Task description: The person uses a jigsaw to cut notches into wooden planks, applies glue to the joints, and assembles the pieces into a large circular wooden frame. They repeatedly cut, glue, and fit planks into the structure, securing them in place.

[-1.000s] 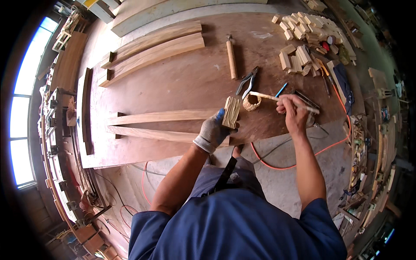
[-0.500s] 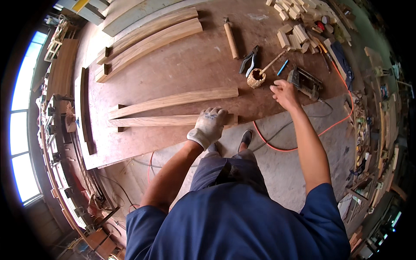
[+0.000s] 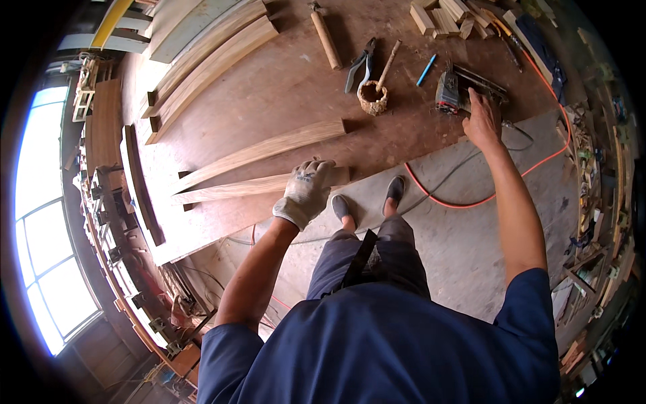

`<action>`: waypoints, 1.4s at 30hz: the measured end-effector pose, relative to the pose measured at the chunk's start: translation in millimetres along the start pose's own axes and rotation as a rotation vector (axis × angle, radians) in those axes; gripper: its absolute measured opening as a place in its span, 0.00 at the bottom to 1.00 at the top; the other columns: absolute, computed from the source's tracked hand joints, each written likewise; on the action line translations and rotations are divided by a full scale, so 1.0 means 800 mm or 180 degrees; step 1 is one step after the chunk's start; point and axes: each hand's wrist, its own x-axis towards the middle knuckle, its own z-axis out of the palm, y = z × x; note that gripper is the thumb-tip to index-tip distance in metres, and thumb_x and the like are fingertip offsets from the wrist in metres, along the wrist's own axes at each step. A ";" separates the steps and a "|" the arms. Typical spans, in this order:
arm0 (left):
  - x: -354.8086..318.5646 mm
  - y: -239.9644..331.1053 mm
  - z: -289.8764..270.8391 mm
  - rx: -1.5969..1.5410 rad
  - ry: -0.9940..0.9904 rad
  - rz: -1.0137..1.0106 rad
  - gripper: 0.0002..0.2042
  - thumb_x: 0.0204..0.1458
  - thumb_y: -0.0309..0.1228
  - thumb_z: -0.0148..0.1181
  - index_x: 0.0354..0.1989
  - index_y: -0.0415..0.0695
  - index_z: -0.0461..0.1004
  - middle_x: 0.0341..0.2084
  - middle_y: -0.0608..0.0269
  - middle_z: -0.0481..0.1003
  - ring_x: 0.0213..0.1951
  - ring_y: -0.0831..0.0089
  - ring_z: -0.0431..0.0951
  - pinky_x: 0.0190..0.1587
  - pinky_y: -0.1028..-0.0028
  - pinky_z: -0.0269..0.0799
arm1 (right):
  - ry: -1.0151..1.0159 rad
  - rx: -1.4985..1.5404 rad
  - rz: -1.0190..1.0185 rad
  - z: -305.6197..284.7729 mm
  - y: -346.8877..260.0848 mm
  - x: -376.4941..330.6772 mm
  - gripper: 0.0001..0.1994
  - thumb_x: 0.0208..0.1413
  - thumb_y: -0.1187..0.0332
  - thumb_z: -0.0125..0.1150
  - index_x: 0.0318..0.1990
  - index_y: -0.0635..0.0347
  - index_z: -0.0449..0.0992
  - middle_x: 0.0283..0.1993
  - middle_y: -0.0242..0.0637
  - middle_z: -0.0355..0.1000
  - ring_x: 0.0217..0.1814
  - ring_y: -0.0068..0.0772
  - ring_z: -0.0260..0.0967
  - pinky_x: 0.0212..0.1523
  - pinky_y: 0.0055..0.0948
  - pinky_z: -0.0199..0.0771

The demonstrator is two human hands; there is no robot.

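Observation:
My left hand [image 3: 303, 194], in a pale work glove, is closed over the near curved wooden strip [image 3: 239, 188], its fingers bent across the strip toward the right end. Just beyond lies a second curved strip [image 3: 269, 148], and the left ends of the two almost meet at small dark blocks. My bare right hand [image 3: 483, 122] reaches over a pneumatic nail gun [image 3: 449, 93] on the table, fingers stretched onto its body and the thumb apart. Part of the gun is hidden behind the hand.
On the worktable [image 3: 235, 97] are a hammer [image 3: 326, 37], pliers [image 3: 360, 65], a crusted pot [image 3: 372, 99] with a stick, and a blue pen [image 3: 426, 70]. Wood blocks [image 3: 444, 20] sit far right, curved beams [image 3: 215, 71] far left. An orange hose [image 3: 464, 206] crosses the floor.
My right hand has moved right, from beside the nail gun onto it. My left hand stays on the near strip. The whole view has shifted and turned slightly.

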 end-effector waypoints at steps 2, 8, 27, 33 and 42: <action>0.004 0.014 -0.009 0.0040 0.0072 0.0060 0.33 0.46 0.28 0.72 0.65 0.46 0.72 0.58 0.49 0.76 0.64 0.46 0.72 0.67 0.50 0.66 | -0.0094 -0.0215 -0.0067 0.013 0.008 0.003 0.35 0.52 0.76 0.66 0.71 0.58 0.66 0.61 0.50 0.73 0.65 0.57 0.69 0.64 0.53 0.71; 0.022 0.021 0.010 0.0307 -0.0231 -0.0126 0.31 0.45 0.30 0.75 0.60 0.44 0.74 0.53 0.49 0.78 0.58 0.47 0.75 0.62 0.53 0.72 | -0.0357 -0.0376 0.0002 0.045 0.033 0.026 0.32 0.57 0.78 0.59 0.72 0.57 0.65 0.58 0.53 0.74 0.60 0.59 0.72 0.62 0.52 0.72; 0.032 0.021 0.000 0.0376 -0.0247 0.0068 0.27 0.44 0.35 0.77 0.54 0.45 0.78 0.50 0.51 0.78 0.54 0.48 0.77 0.57 0.53 0.76 | -0.1374 0.3070 -0.0075 -0.083 -0.120 -0.139 0.16 0.55 0.64 0.73 0.47 0.63 0.83 0.42 0.50 0.84 0.47 0.48 0.85 0.48 0.42 0.83; 0.031 0.025 -0.004 0.0360 -0.0188 0.0060 0.26 0.44 0.35 0.77 0.54 0.45 0.78 0.49 0.52 0.78 0.54 0.48 0.76 0.56 0.53 0.76 | -0.1901 0.3156 -0.0047 -0.057 -0.167 -0.151 0.09 0.58 0.65 0.72 0.41 0.61 0.84 0.32 0.43 0.84 0.38 0.38 0.86 0.42 0.37 0.83; 0.041 0.021 0.002 0.0227 -0.0143 0.0123 0.17 0.42 0.30 0.71 0.43 0.44 0.79 0.43 0.51 0.78 0.49 0.47 0.77 0.51 0.54 0.78 | -0.2081 0.2869 -0.0161 -0.039 -0.181 -0.141 0.10 0.53 0.64 0.74 0.40 0.58 0.85 0.35 0.43 0.85 0.41 0.40 0.85 0.43 0.37 0.83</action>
